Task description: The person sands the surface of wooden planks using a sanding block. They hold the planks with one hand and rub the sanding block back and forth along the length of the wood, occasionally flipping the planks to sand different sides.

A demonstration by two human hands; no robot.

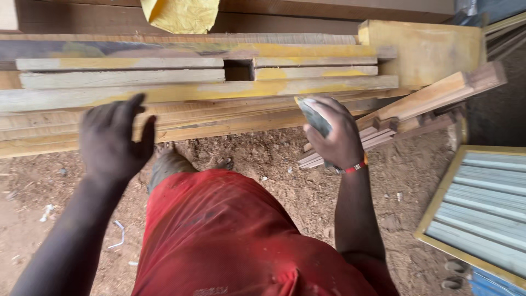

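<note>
Sandpaper (313,116) in right hand (335,134)

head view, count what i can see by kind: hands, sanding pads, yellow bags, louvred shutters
hands: 2, left hand empty, right hand
grey sanding pad in the right hand: 1
yellow bag: 1
louvred shutter: 1
total: 5

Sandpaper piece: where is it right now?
Head view, right of centre: the grey sandpaper piece sits folded in the right hand, raised before the stacked planks.
</note>
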